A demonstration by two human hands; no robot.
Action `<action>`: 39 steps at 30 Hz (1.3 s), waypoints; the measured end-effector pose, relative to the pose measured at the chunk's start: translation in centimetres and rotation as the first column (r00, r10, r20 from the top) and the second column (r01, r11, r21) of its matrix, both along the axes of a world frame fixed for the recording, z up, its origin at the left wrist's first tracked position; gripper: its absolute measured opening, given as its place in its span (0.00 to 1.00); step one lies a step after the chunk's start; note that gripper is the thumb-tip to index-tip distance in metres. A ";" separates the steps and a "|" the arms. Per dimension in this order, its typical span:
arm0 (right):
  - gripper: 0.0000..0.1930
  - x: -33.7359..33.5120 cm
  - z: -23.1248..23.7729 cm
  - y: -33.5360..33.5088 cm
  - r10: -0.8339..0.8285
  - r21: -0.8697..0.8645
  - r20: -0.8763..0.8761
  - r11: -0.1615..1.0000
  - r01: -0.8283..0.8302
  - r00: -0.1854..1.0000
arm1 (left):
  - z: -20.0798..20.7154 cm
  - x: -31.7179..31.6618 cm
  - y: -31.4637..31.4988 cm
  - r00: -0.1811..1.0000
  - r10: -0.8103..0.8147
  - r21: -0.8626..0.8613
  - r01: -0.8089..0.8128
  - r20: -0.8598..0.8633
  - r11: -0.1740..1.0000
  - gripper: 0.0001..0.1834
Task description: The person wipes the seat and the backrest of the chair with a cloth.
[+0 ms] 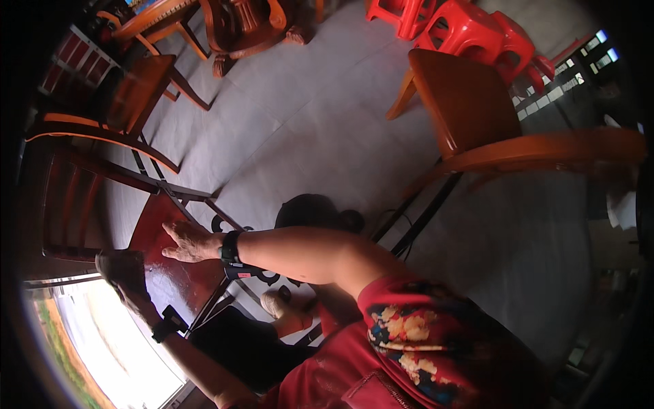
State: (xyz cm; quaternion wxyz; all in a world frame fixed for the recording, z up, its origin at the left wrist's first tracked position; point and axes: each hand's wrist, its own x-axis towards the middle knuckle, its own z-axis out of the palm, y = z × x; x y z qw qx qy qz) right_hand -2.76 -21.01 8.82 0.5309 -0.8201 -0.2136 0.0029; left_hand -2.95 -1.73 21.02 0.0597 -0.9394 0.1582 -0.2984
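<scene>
A dark red wooden chair with a glossy seat (170, 281) stands at my left, its slatted back (75, 208) toward the far left. My right arm reaches across my body, and my right hand (187, 242) is over the seat with its fingers spread and nothing in them. Whether it touches the surface, I cannot tell. Close by, at the seat's left edge, is my left hand (125, 276), in shadow against the bright light. Its fingers are too dark to make out. Each wrist wears a black band.
Wooden chairs stand at the far left (139, 95) and right (466, 102). Red plastic stools (463, 31) are at the back right, a carved wooden chair (248, 31) at the back. Below my right arm are a dark rounded object (313, 210) and black scrollwork (269, 278).
</scene>
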 end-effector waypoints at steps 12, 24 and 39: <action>0.22 -9.1 9.8 -12.8 0.232 0.613 -0.090 0.779 -0.129 0.969 | 5.6 -11.9 -15.8 0.593 -0.701 -0.906 -0.374 -0.396 0.195 0.21; 0.19 -18.5 6.6 -17.2 0.035 0.496 -0.297 0.860 0.123 0.954 | -3.4 -14.0 -16.2 0.782 -0.624 -0.999 0.031 0.015 0.014 0.15; 0.24 -19.6 3.6 -13.8 0.654 0.934 -0.327 0.335 0.127 0.683 | 0.9 -20.4 -18.9 0.682 -0.702 -0.865 0.209 -0.204 0.456 0.19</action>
